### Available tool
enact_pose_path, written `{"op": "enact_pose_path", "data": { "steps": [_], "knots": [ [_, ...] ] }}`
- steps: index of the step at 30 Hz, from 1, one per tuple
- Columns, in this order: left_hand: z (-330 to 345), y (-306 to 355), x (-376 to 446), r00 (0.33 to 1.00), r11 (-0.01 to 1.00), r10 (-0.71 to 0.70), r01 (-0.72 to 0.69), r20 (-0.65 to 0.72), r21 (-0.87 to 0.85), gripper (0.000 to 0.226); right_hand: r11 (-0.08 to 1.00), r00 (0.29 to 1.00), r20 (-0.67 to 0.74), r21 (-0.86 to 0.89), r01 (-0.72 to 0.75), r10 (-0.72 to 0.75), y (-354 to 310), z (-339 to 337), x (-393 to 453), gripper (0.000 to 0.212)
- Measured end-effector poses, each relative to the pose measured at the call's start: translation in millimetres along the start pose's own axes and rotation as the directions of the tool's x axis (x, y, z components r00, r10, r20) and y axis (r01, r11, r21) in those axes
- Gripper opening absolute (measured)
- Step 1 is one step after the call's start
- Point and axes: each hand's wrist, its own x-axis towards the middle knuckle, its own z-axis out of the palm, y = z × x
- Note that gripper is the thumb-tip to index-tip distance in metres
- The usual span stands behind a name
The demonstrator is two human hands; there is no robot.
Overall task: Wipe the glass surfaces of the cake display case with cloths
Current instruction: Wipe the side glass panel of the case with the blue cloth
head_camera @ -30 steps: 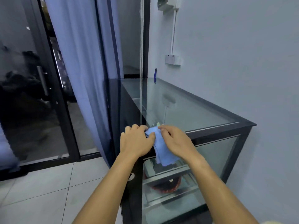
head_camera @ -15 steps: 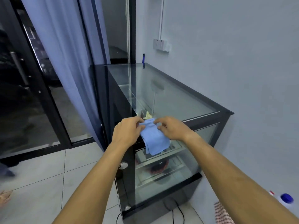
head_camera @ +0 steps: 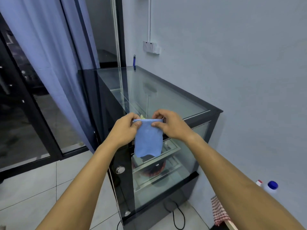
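A black-framed glass cake display case stands against the grey wall, its glass top facing up and a dark cake on a lower shelf inside. I hold a blue cloth in front of the case's near upper edge. My left hand pinches its top left corner and my right hand pinches its top right corner, so the cloth hangs flat between them. A scrap of pale yellow cloth shows just behind the blue one, between my hands.
A blue curtain and dark glass doors stand at the left. A wall socket and a blue pen are behind the case. A blue-capped bottle, a checked cloth and a black cable lie at lower right.
The view has tilted down and pulled back. My hands have spread the bunched blue cloth, so it hangs open and flat between them.
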Motion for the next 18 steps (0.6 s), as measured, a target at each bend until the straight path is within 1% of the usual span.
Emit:
{"op": "enact_pose_path", "data": {
  "steps": [2, 5, 8, 10, 11, 13, 15, 16, 17, 18],
  "knots": [
    [-2.2, 11.4, -3.5, 0.999, 0.995, 0.043, -0.041, 0.02, -0.092, 0.01, 1.0, 0.996, -0.087, -0.007, 0.012, -0.012, -6.3, -10.8, -23.5, 0.009],
    [5.6, 33.2, -12.3, 0.985, 0.973, 0.141, -0.121, 0.095, -0.195, 0.01, 0.998, 0.975, -0.214, -0.03, 0.062, -0.067, -8.7, -22.2, -67.8, 0.014],
    [26.6, 55.8, -21.4, 0.959, 0.954, 0.234, -0.195, 0.159, -0.228, 0.009, 0.997, 0.937, -0.342, 0.007, 0.08, -0.073, -11.2, -25.1, -115.8, 0.012],
    [48.7, 67.3, -30.3, 0.935, 0.949, 0.277, -0.23, 0.224, -0.215, 0.011, 0.999, 0.918, -0.394, 0.021, 0.048, -0.036, -7.6, -22.4, -144.9, 0.013],
    [61.8, 71.0, -35.1, 0.919, 0.943, 0.303, -0.25, 0.254, -0.22, 0.014, 0.999, 0.919, -0.393, 0.05, 0.002, 0.018, -3.1, -19.0, -159.4, 0.015],
    [90.9, 72.9, -45.0, 0.881, 0.924, 0.361, -0.294, 0.305, -0.244, 0.021, 0.973, 0.918, -0.339, 0.177, -0.15, 0.203, 10.6, -10.2, -189.4, 0.017],
    [125.0, 71.0, -50.9, 0.832, 0.917, 0.391, -0.318, 0.393, -0.24, 0.023, 0.897, 0.884, -0.245, 0.303, -0.321, 0.399, 26.1, -1.4, -217.5, 0.013],
    [143.0, 70.6, -54.4, 0.792, 0.917, 0.397, -0.322, 0.464, -0.235, 0.021, 0.857, 0.86, -0.2, 0.338, -0.388, 0.469, 35.5, 3.4, -231.7, 0.012],
    [161.3, 70.8, -58.3, 0.749, 0.915, 0.403, -0.324, 0.526, -0.241, 0.018, 0.834, 0.843, -0.173, 0.34, -0.433, 0.509, 45.1, 7.3, -246.2, 0.011],
    [178.0, 73.6, -61.8, 0.715, 0.914, 0.406, -0.313, 0.57, -0.259, 0.014, 0.825, 0.834, -0.16, 0.328, -0.46, 0.528, 54.8, 9.2, -258.7, 0.015]
  ]
}}
